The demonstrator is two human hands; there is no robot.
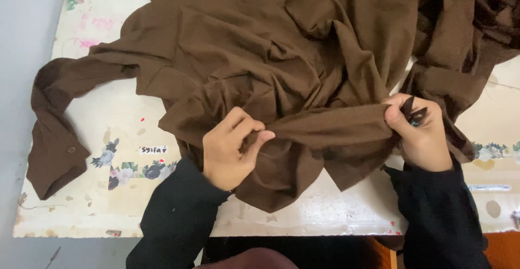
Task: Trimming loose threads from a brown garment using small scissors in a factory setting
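A large brown shirt (281, 47) lies crumpled over a worn cream table (124, 122). My left hand (230, 150) pinches a fold of the brown cloth between thumb and fingers, and a thin thread seems to run from it. My right hand (420, 133) grips the other end of the same fold and also holds a small dark tool (414, 112), perhaps a thread snipper. The fold is stretched taut between both hands. Both arms wear black sleeves.
A long brown sleeve with a buttoned cuff (57, 150) hangs over the table's left side. Flower stickers (130, 169) and paint stains mark the tabletop. Grey floor lies to the left, and the table's front edge runs just under my wrists.
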